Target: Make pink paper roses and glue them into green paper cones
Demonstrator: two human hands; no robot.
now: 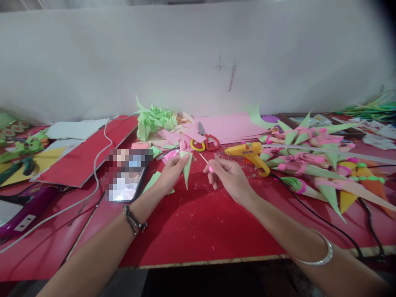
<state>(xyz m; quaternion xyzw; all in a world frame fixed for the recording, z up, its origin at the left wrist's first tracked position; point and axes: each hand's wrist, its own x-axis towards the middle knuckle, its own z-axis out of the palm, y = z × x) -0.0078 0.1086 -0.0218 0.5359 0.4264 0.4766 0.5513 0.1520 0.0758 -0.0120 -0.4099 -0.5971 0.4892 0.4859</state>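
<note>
My left hand (172, 171) pinches a light green paper cone (187, 171), its point turned down. Some pink paper (185, 145) shows just above the cone's top edge. Between the fingers of my right hand (227, 175) is a thin pale stick (203, 158), tilted up to the left. A bright pink spot (211, 168) shows at my right thumb; whether it is a small ball or a nail I cannot tell. The two hands are apart, above the red tabletop (185, 231). Just beyond them lie scissors (206, 142) with red and yellow handles.
A yellow glue gun (252, 156) lies right of my right hand, beside a heap of green and pink paper cones (303, 152). A phone (131, 177) is left of my left hand. Crumpled green paper (156, 119) and pink sheets (229, 126) lie along the wall. A white cable (97, 165) crosses the left side.
</note>
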